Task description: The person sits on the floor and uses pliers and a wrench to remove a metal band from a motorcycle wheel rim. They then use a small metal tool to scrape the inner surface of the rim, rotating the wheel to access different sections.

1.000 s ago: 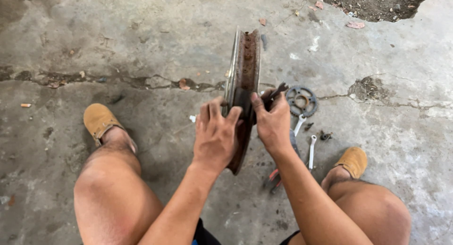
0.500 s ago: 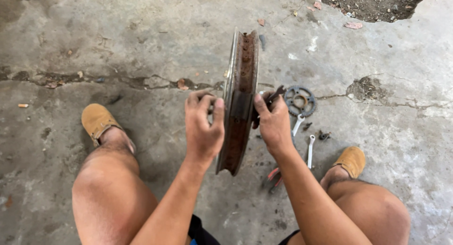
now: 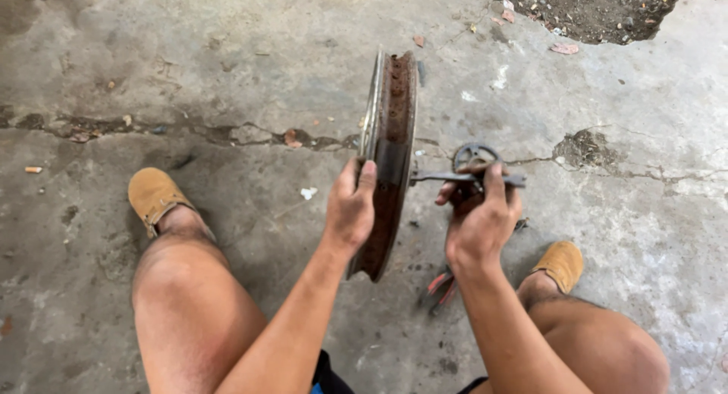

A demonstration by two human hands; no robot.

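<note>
Cracked concrete floor (image 3: 227,75); left hand (image 3: 350,212) gripping rusty wheel rim (image 3: 390,136), right hand (image 3: 478,223) clasping wrench (image 3: 455,177).

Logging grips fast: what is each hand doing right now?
Left hand: closed on the rusty wheel rim, which stands on edge.
Right hand: closed on a wrench set against the rim.

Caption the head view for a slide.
Left hand steadies an upright rusty wheel rim; right hand holds a wrench against it.
</note>
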